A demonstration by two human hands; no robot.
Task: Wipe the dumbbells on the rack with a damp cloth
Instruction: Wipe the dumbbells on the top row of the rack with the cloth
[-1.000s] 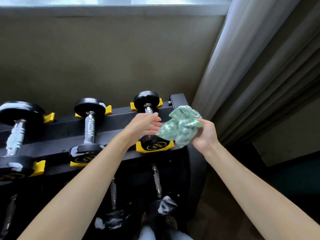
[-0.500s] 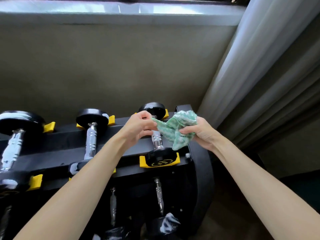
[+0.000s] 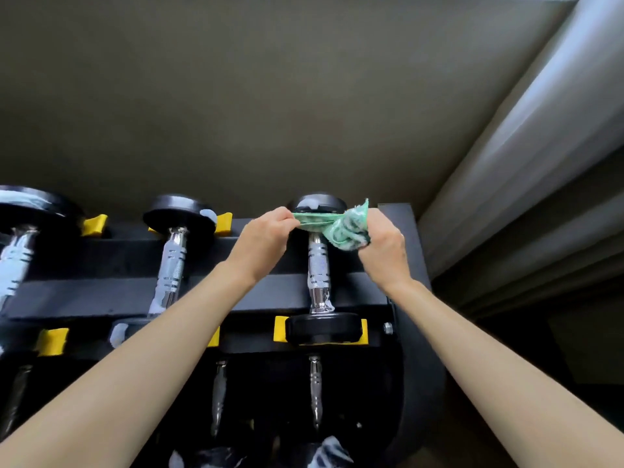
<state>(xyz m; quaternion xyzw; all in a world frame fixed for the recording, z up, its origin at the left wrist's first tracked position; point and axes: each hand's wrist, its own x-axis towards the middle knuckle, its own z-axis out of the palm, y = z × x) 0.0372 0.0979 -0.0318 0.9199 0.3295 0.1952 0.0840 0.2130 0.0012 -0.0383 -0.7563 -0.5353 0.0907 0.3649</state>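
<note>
At the right end of the rack's [image 3: 101,292] top tier, I hold a green patterned cloth [image 3: 337,228] pulled taut across the far head of the end dumbbell [image 3: 317,268]. My left hand [image 3: 266,238] pinches one end of the cloth between thumb and fingertips. My right hand [image 3: 383,243] is curled round the bunched other end, just beside the rack's right upright. The dumbbell lies in the rack with its chrome handle bare and its near head seated in a yellow cradle [image 3: 280,329]. A second dumbbell [image 3: 172,261] rests mid-rack, partly behind my left forearm, and a larger one [image 3: 17,251] sits at the rack's left end. Pale smears show on their heads and handles. More chrome handles show on the rack's lower tier. A grey curtain [image 3: 523,146] hangs to the right of the rack.
</note>
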